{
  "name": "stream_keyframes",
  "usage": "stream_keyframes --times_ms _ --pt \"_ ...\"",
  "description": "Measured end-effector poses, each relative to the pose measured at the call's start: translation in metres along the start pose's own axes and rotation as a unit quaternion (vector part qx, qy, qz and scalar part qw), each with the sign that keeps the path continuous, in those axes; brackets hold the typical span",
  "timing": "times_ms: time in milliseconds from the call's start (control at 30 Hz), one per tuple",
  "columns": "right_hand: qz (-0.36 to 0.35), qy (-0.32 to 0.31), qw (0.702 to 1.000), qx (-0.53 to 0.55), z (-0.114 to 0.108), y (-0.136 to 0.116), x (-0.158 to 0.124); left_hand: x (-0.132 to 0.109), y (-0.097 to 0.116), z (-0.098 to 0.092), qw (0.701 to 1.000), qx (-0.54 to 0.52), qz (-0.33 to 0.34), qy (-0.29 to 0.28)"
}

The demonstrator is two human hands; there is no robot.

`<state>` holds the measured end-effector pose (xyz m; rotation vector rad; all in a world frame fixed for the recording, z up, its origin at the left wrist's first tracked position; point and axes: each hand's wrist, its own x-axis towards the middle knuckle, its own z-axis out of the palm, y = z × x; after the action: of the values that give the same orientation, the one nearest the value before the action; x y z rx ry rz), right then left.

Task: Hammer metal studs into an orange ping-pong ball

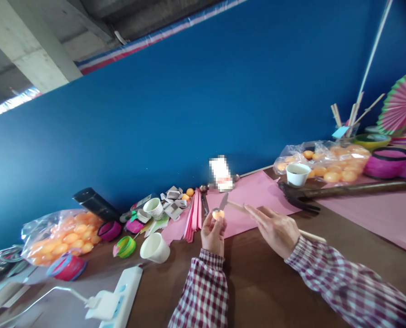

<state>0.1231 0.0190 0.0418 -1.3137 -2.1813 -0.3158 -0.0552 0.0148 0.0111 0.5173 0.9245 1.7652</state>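
My left hand (213, 236) is closed around an orange ball (218, 214), pinched in the fingertips, with a small shiny patch on its top. My right hand (276, 230) grips a thin wooden stick (312, 236), which runs under the palm and sticks out past the wrist. The front end of the stick points at the ball. A narrow grey blade (224, 200) shows just above the ball; whether it is joined to the stick I cannot tell. Pink paper sheets (254, 196) lie behind both hands, and folded pink strips (194, 214) are left of the ball.
Plastic bags of orange balls stand at left (69, 237) and right (346, 166). A hammer (346, 190) lies at right near a white cup (297, 174). Another white cup (155, 248) and a power strip (127, 291) are at left. A blue wall (189, 100) rises behind.
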Motion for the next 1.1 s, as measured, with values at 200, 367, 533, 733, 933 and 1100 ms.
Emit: stream_keyframes --times_ms 200,367,533,733,933,1100 --pt "0.004 0.026 1.0 0.002 0.0015 0.0003 0.0001 -0.0014 -0.0001 0.0018 1.0 -0.002 -0.002 -0.021" --pt "0.0 0.026 1.0 -0.01 0.0027 0.0004 0.0003 -0.0017 -0.0013 0.0024 0.999 -0.008 -0.009 -0.031" --pt "0.022 0.027 0.999 0.0 0.0006 0.0022 0.0011 -0.0025 0.0018 0.0036 0.999 -0.017 -0.016 -0.04" --pt "0.013 0.027 1.0 -0.004 0.0027 0.0009 0.0004 -0.0069 0.003 0.007 0.999 -0.023 -0.019 -0.04" --pt "0.016 0.022 1.0 0.001 0.0009 0.0004 0.0005 -0.0068 0.0021 0.0073 0.997 -0.059 -0.037 -0.04" --pt "-0.006 0.02 1.0 0.009 0.0009 0.0006 0.0007 -0.0077 0.0026 0.0076 0.996 -0.051 -0.037 -0.064"
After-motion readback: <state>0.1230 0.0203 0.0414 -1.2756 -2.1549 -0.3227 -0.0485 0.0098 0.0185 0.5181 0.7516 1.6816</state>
